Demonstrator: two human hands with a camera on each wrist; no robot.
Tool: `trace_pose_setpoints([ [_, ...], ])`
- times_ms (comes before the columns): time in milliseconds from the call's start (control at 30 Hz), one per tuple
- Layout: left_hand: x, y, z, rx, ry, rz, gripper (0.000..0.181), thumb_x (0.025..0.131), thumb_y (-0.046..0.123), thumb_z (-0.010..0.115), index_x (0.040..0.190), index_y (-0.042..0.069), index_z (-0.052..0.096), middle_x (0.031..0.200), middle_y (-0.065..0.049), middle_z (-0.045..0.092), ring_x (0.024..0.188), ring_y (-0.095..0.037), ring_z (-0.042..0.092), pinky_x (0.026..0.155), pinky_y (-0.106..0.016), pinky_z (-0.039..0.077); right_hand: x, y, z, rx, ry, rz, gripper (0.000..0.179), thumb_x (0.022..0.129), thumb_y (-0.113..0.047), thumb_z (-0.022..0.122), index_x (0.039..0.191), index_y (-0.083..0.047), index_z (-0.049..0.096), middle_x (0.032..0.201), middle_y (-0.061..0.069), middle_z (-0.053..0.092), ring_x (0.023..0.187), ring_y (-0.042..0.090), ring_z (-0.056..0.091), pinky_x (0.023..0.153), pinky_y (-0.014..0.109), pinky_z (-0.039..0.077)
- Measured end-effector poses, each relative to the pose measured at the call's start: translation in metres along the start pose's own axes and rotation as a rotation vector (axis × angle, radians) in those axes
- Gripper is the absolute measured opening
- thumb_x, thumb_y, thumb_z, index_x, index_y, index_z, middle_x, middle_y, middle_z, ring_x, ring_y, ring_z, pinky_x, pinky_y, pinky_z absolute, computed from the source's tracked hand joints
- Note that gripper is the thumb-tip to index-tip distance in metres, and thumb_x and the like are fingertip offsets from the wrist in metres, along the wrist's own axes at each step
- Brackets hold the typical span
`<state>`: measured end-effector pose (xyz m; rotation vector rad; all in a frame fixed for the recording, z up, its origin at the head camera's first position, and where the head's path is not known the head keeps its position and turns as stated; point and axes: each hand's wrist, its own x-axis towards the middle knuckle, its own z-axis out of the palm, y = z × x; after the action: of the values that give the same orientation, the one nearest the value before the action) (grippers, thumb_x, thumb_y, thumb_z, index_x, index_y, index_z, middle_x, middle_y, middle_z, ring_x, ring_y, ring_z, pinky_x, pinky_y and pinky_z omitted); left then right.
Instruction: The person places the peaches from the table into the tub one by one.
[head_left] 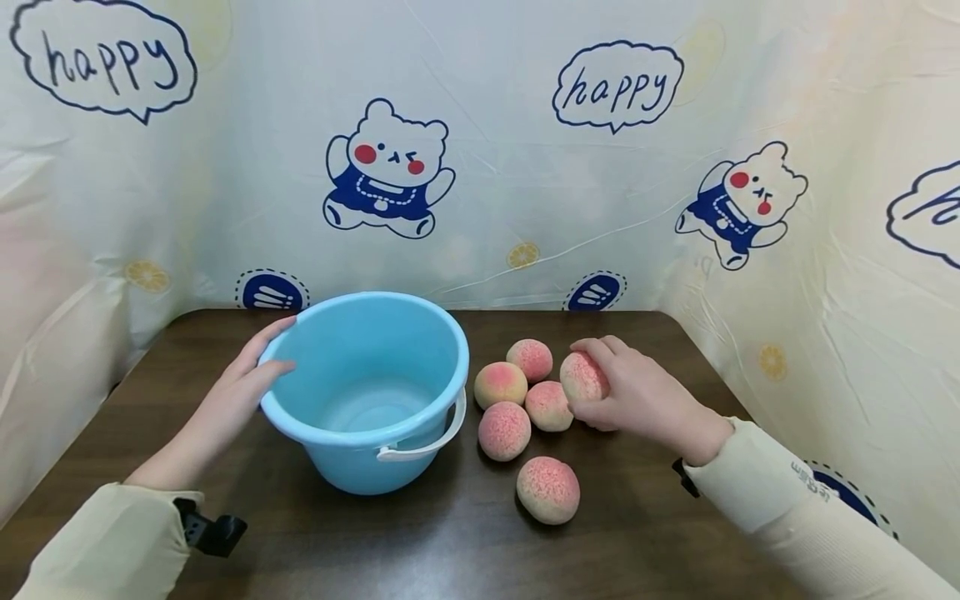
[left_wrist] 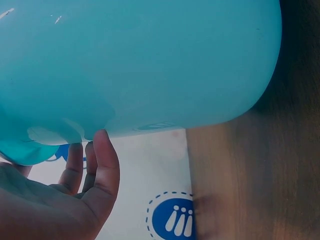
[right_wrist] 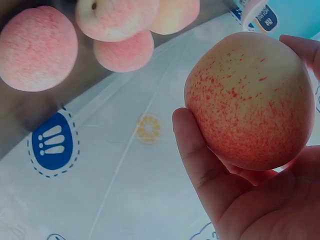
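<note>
A light blue bucket [head_left: 371, 462] stands upright on the table at centre left, and its inside looks bare. My left hand [head_left: 243, 387] grips the bucket's left rim, thumb over the inner side. In the left wrist view, fingertips [left_wrist: 102, 142] touch the outer wall. On the right, my right hand [head_left: 637, 387] holds a pink and cream peach [head_left: 583, 377] above the table. The right wrist view shows this speckled peach [right_wrist: 250, 102] between thumb and fingers. Several more peaches [head_left: 504, 432] lie between the bucket and that hand; one is partly hidden beneath it.
The bucket's white handle [head_left: 427, 446] hangs down on its right side. One peach [head_left: 549, 490] lies nearer the front, apart from the others. A patterned cloth [head_left: 495, 167] hangs behind and beside the dark wooden table [head_left: 315, 550].
</note>
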<state>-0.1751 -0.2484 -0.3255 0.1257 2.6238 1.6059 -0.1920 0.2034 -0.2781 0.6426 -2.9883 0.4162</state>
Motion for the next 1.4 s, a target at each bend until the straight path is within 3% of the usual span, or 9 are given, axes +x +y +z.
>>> trace_pose_setpoints([
  [367,-0.001,-0.002,0.000,-0.007,0.004,0.030,0.062,0.106,0.027,0.030,0.161,0.018,0.004,0.164,-0.024,0.004,0.139,-0.051,0.026,0.100,-0.068,0.038,0.007,-0.014,-0.008,0.016,0.004,-0.017,0.063,0.080,-0.038,0.071,0.135,-0.013,0.053,0.127,0.010,0.057,0.107,0.024,0.059,0.093,0.044,0.049],
  [1100,-0.002,-0.002,0.001,-0.004,0.007,0.011,0.062,0.106,0.027,0.030,0.161,0.019,0.003,0.164,-0.024,0.003,0.139,-0.051,0.025,0.099,-0.067,0.038,0.030,-0.038,-0.014,0.106,0.027,-0.037,0.071,0.080,-0.046,0.073,0.140,-0.018,0.048,0.137,0.004,0.052,0.114,0.023,0.057,0.096,0.043,0.049],
  [1400,-0.002,0.000,0.000,-0.005,0.006,0.011,0.062,0.106,0.028,0.031,0.161,0.020,0.003,0.164,-0.024,0.004,0.138,-0.051,0.027,0.100,-0.067,0.039,0.040,-0.046,-0.013,0.154,0.037,-0.041,0.068,0.079,-0.045,0.073,0.139,-0.023,0.048,0.132,-0.001,0.052,0.107,0.019,0.058,0.092,0.041,0.051],
])
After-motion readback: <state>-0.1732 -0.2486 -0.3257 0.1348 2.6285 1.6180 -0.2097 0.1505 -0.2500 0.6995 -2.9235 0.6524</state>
